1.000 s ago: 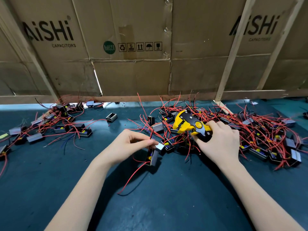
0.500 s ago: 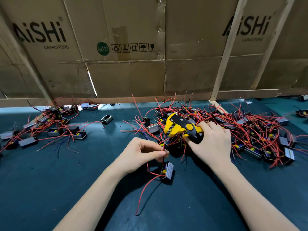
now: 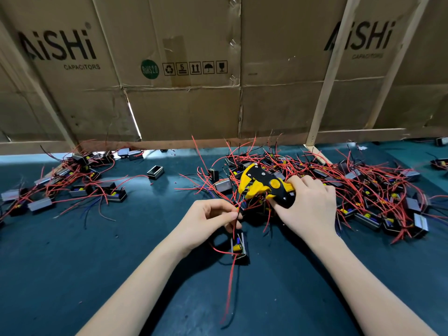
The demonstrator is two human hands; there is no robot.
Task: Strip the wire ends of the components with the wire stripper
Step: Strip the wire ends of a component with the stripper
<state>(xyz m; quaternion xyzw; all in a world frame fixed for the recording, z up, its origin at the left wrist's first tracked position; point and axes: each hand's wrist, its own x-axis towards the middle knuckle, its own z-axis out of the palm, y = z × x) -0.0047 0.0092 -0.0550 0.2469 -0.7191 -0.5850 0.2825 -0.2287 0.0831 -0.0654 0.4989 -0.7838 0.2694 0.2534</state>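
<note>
**Feeding the wire to the stripper**

Now the left hand (image 3: 208,220) pinches a red wire (image 3: 234,223), its component (image 3: 238,248) dangling just below the fingertips. The right hand (image 3: 309,204) grips the wire stripper (image 3: 264,185) just beyond. Next, I judge: wire end into the jaws, then squeeze.

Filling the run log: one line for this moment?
left hand: pinches red wire | right hand: grips wire stripper | component: on mat

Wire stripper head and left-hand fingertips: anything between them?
In the head view, only red wires span the short gap from left hand to wire stripper, held by right hand.
</note>
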